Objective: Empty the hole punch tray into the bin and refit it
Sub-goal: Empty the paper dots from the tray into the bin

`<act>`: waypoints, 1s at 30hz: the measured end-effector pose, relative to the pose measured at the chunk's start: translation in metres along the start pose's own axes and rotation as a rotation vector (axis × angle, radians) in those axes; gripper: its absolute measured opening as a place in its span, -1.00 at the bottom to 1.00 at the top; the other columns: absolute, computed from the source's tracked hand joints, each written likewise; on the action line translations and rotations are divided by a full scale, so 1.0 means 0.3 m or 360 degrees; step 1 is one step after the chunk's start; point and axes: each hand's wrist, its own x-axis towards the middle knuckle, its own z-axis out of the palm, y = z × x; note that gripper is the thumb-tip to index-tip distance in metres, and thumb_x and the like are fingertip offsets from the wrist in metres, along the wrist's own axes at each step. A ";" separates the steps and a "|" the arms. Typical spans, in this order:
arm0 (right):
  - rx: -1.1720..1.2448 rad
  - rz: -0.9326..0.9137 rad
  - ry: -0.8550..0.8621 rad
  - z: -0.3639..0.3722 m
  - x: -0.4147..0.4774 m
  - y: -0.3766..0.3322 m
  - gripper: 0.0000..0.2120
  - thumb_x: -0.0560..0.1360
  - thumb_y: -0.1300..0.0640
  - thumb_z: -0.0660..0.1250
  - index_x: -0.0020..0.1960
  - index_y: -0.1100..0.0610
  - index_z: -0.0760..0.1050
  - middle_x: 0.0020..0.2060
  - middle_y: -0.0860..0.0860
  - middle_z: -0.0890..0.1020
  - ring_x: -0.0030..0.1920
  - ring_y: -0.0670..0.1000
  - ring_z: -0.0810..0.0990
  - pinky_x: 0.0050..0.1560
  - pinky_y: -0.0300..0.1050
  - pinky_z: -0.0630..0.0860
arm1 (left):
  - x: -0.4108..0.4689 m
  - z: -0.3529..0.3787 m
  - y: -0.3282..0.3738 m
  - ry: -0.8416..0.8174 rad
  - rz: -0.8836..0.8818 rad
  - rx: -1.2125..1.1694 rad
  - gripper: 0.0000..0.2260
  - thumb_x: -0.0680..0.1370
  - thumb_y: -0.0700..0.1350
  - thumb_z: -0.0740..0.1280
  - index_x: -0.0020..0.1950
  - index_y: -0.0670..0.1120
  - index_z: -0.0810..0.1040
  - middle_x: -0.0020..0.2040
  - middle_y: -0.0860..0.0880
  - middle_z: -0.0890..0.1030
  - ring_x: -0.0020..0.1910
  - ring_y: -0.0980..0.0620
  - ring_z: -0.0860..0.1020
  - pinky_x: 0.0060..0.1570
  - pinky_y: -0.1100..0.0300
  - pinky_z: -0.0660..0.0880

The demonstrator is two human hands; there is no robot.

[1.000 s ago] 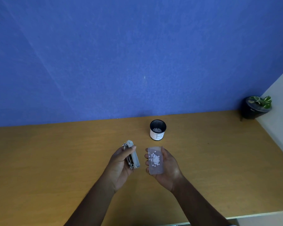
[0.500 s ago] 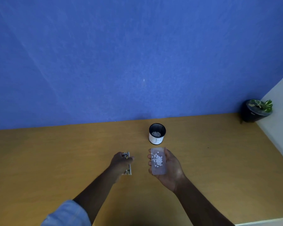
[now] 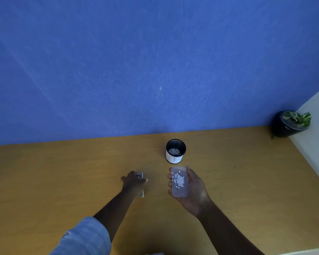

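My right hand (image 3: pixel 191 188) holds the translucent hole punch tray (image 3: pixel 180 182) flat and open side up, with a small heap of white paper dots in it. The tray hovers just in front of the small black bin (image 3: pixel 175 150), which has a white label and white dots inside. My left hand (image 3: pixel 133 184) lies palm down over the metal hole punch (image 3: pixel 141 194), which rests on the wooden desk (image 3: pixel 63 181). Only the punch's two ends show past my fingers.
A dark pot with a green-and-white plant (image 3: pixel 291 124) stands in the back right corner of the desk. A blue wall rises behind the desk. The desk's right edge runs diagonally beside a pale surface.
My left hand has lowered the hole punch from the air down onto the desk and now rests on it. The tray in my right hand has edged slightly toward the bin.
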 end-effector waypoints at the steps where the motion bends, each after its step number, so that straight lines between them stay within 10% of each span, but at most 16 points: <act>1: 0.0000 0.0009 0.0007 -0.002 0.006 0.000 -0.43 0.69 -0.20 0.15 0.22 0.24 0.70 -0.08 0.15 0.71 -0.23 0.09 0.65 -0.19 -0.02 0.54 | 0.006 0.000 0.000 0.0003 -0.0004 0.0023 -0.45 0.61 0.05 0.46 0.52 -0.15 0.41 0.48 -0.21 0.35 -0.03 0.00 0.34 -0.28 0.19 0.39; 7: -0.0019 0.0044 0.0051 0.001 0.032 0.007 -0.44 0.70 -0.19 0.13 0.24 0.23 0.69 -0.08 0.14 0.71 -0.23 0.08 0.64 -0.17 -0.02 0.52 | 0.026 -0.019 0.004 -0.0047 -0.0024 -0.0003 -0.43 0.56 0.09 0.51 0.47 -0.15 0.50 0.40 -0.21 0.54 0.23 -0.21 0.63 0.22 -0.07 0.65; 15: -0.0008 0.0030 0.0068 -0.006 0.067 -0.009 -0.44 0.68 -0.22 0.17 0.20 0.21 0.72 -0.07 0.16 0.72 -0.23 0.10 0.66 -0.20 0.00 0.58 | 0.040 -0.015 -0.021 -0.0102 -0.0030 -0.0118 -0.57 0.56 0.04 0.53 0.35 -0.14 0.63 0.31 -0.24 0.66 0.27 -0.25 0.65 0.22 -0.11 0.63; 21: -0.0041 -0.0037 0.0081 0.010 0.116 -0.080 -0.46 0.57 -0.19 0.30 0.26 0.24 0.63 -0.08 0.17 0.71 -0.22 0.13 0.67 -0.17 0.03 0.59 | -0.016 -0.029 0.094 0.0489 0.0286 -0.0338 -0.60 0.59 -0.01 0.49 0.39 -0.08 0.58 0.29 -0.13 0.56 0.31 -0.19 0.56 0.26 -0.10 0.56; 27: -0.0311 -0.0227 0.0274 0.072 0.183 -0.182 -0.62 0.72 -0.06 0.21 0.21 0.21 0.64 -0.11 0.13 0.76 -0.25 0.10 0.71 -0.22 -0.03 0.60 | -0.036 -0.041 0.328 0.0033 0.0617 -0.0734 -0.91 0.66 -0.12 0.40 0.09 -0.04 0.71 0.00 0.06 0.72 -0.05 0.18 0.64 -0.10 0.26 0.51; 30: -0.0414 -0.0302 0.0305 0.107 0.219 -0.232 -0.59 0.75 -0.05 0.17 0.25 0.23 0.65 -0.04 0.16 0.75 -0.16 0.11 0.71 -0.17 -0.03 0.60 | -0.036 -0.038 0.434 -0.0187 0.0605 -0.0814 -0.83 0.67 -0.16 0.35 -0.02 -0.16 0.73 -0.10 -0.01 0.74 -0.15 0.05 0.67 -0.11 0.18 0.57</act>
